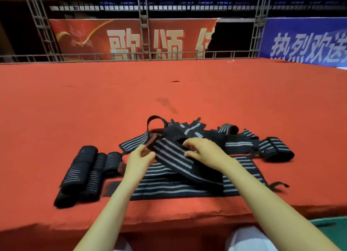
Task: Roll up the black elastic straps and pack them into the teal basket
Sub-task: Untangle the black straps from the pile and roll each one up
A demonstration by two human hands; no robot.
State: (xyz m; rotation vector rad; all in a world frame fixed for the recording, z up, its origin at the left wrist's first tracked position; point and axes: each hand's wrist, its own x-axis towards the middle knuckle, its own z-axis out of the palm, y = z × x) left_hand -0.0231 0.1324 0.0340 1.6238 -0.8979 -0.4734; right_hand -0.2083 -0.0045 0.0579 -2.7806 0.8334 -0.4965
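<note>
From the head camera: both bare forearms reach in over the near edge of the desk (pixel 187 92), which is draped in red cloth. Right in the middle, both hands are on one striped strap (pixel 172 155), black with grey lines, lifted off the heap and running diagonally between them. The left hand (pixel 139 162) pinches the strap's upper-left end between thumb and fingers, where a reddish-brown tab (pixel 150 144) sticks up. The right hand (pixel 204 153) sits on top further along, fingers curled down over the band and thumb pointing left along its edge, so it grips the strap.

Under the hands, flat straps (pixel 180 189) lie stretched side to side near the desk's front edge. Behind them, loose straps (pixel 234 141) sprawl in a tangled pile, one looping up at the back left, one half-coiled at the far right. Off to the left, rolled straps (pixel 84 171) lie bundled side by side, touching one another, just beside the left forearm.

At the back, a metal truss (pixel 143 23) stands in front of a red banner (pixel 90 38), with a blue banner (pixel 304 42) to the right. White-clad knees (pixel 246 239) show at the bottom edge.
</note>
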